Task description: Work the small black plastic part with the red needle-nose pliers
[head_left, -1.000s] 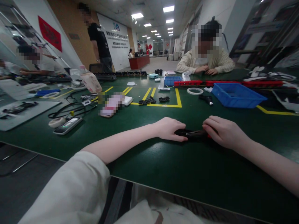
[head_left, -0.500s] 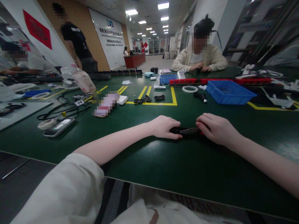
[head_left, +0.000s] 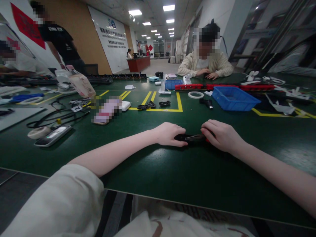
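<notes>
A dark, elongated piece (head_left: 194, 138) lies low over the green table between my hands, with a thin shiny strip along it and a bit of red at its right end. My left hand (head_left: 171, 134) is closed round its left end, thumb on the near side. At the other end my right hand (head_left: 217, 134) has its fingers bent and pressed together on the piece, covering most of the red part. The exact kind of the piece cannot be made out. Beyond the hands lie small black parts (head_left: 164, 103) and a black object with a shiny tip (head_left: 206, 103).
A blue bin (head_left: 235, 98) stands beyond my right hand, before a red rail (head_left: 189, 87). To the left are a phone (head_left: 53, 135), a tape roll (head_left: 39, 132), black cables (head_left: 44, 122) and a pink-labelled bottle (head_left: 82, 85). Across the table sits a person in a striped shirt (head_left: 219, 65).
The whole view has turned slightly, so the scene sits further left in the picture. Both hands keep nearly the same grip on the dark piece.
</notes>
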Available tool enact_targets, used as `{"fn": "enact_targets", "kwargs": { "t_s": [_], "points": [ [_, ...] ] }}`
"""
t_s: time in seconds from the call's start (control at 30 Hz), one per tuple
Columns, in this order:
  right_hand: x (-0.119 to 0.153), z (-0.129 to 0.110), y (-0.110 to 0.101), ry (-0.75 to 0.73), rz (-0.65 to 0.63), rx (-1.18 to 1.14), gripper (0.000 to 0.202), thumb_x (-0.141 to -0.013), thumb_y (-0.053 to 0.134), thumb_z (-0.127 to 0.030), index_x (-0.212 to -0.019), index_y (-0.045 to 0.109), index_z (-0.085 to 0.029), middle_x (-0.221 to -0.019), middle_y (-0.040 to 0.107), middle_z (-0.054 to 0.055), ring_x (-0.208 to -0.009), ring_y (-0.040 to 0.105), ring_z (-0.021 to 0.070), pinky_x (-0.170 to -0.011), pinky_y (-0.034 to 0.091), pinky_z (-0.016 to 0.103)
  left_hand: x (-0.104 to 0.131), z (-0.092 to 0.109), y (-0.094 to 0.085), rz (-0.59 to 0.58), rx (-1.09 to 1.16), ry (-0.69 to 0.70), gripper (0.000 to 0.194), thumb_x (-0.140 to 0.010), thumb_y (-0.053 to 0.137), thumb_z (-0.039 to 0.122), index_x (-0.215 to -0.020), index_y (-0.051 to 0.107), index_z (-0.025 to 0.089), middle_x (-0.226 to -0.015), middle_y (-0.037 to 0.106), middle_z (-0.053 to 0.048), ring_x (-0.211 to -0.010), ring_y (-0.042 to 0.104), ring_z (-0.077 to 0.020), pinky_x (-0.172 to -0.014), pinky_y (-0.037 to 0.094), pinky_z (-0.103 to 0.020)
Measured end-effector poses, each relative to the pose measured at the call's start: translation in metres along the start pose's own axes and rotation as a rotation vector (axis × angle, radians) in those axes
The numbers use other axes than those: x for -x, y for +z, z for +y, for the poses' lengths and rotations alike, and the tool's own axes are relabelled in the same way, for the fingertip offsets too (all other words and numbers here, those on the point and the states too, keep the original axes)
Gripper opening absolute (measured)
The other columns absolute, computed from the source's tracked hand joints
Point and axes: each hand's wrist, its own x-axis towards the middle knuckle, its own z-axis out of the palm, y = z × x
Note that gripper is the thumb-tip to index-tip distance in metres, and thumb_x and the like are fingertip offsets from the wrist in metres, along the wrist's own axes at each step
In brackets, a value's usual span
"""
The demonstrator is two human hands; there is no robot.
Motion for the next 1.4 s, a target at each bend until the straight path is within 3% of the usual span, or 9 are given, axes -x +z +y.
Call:
{"fn": "enact_targets", "kwargs": {
  "t_s": [0.5,0.8,1.0,1.07,1.23,1.4],
  "points": [
    [0.006,0.016,-0.004,0.049,0.008,0.034,0.027,-0.094,0.037,-0.034,-0.082,0.056,-0.019,-0.077,0.061,0.007,-0.067,0.056,0.0173,-0.058,0.043,0.030,0.001,0.000,0.001,0.006,0.026,-0.004,0.036,-0.089,0.050,0.051,-0.081,0.054,0.017,-0.075,0.059,0.000,-0.064,0.052,-0.0134,-0.054,0.032,-0.023],
    [0.004,0.019,-0.001,0.047,-0.061,0.033,0.031,-0.095,0.037,-0.035,-0.082,0.059,-0.018,-0.080,0.064,0.009,-0.069,0.057,0.0190,-0.060,0.043,0.032,0.001,0.001,-0.001,0.000,0.070,-0.018,0.034,-0.088,0.052,0.050,-0.080,0.053,0.017,-0.075,0.058,0.000,-0.064,0.052,-0.0130,-0.054,0.032,-0.023],
    [0.013,0.037,-0.005,-0.059,-0.139,-0.008,0.031,-0.093,0.042,-0.040,-0.102,0.062,-0.018,-0.106,0.066,0.012,-0.100,0.059,0.0250,-0.086,0.046,0.042,0.001,0.001,-0.001,0.003,0.065,-0.022,0.034,-0.088,0.052,0.050,-0.080,0.053,0.017,-0.074,0.058,-0.001,-0.064,0.052,-0.0136,-0.054,0.031,-0.023],
    [0.018,0.043,-0.006,-0.063,-0.171,-0.005,0.034,-0.093,0.044,-0.043,-0.109,0.061,-0.019,-0.113,0.064,0.012,-0.105,0.058,0.0264,-0.088,0.045,0.044,0.001,0.001,-0.002,0.003,0.071,-0.024,0.034,-0.088,0.052,0.050,-0.080,0.053,0.017,-0.074,0.058,0.000,-0.063,0.052,-0.0135,-0.054,0.031,-0.023],
    [0.021,0.047,-0.003,-0.026,-0.202,0.087,0.039,-0.092,0.042,-0.048,-0.103,0.063,-0.017,-0.102,0.063,0.013,-0.085,0.060,0.0236,-0.070,0.046,0.036,0.002,0.001,-0.002,0.005,0.071,-0.034,0.033,-0.087,0.054,0.050,-0.081,0.053,0.017,-0.075,0.058,0.000,-0.064,0.052,-0.0138,-0.054,0.031,-0.023],
    [0.020,0.044,-0.005,-0.081,-0.083,0.216,0.039,-0.094,0.036,-0.043,-0.087,0.064,-0.016,-0.087,0.064,0.011,-0.072,0.057,0.0199,-0.063,0.042,0.032,0.002,0.001,-0.001,0.005,0.056,-0.035,0.033,-0.087,0.054,0.050,-0.080,0.053,0.017,-0.074,0.058,0.000,-0.064,0.053,-0.0133,-0.055,0.032,-0.022]
  ]
}}
